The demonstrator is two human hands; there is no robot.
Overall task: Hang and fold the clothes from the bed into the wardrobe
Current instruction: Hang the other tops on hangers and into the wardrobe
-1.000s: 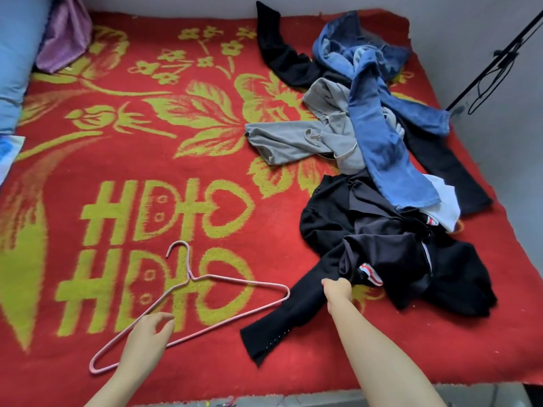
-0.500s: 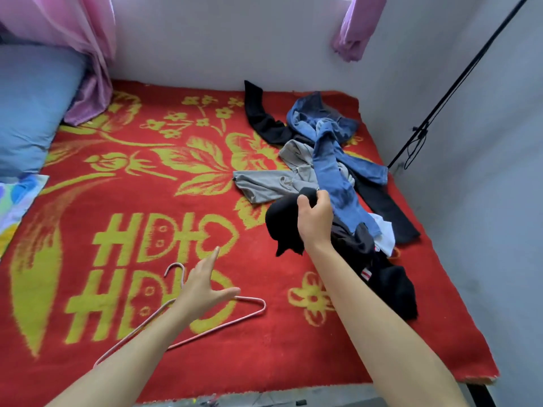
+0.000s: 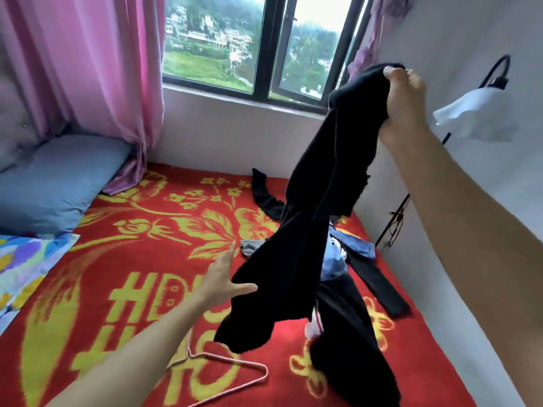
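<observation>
currently, entries as follows.

right hand (image 3: pixel 407 101): you are holding it high, fingers curled tight round one bunched end of the black garment (image 3: pixel 317 207). holding it up this way is letting the cloth drop to full length, likely so you can find its shape.

black garment: hanging in the air above the red blanket (image 3: pixel 132 259), its lower folds dangling in front of the remaining clothes (image 3: pixel 355 324). whether it is clear of them cannot be told.

left hand (image 3: pixel 223 277): you are holding it out toward the lower cloth, fingers straight and spread, gripping nothing. whether the thumb is touching the fabric cannot be told. it is probably going for a second hold to spread the piece.

pink wire hanger (image 3: pixel 266 373): lying flat on the red blanket near you, just below the dangling hem, handy for this item.

remaining clothes: lying heaped along the right side of the blanket, dark pieces with blue denim (image 3: pixel 333 262) and a grey piece (image 3: pixel 249 248) showing.

wardrobe: not appearing in view.
</observation>
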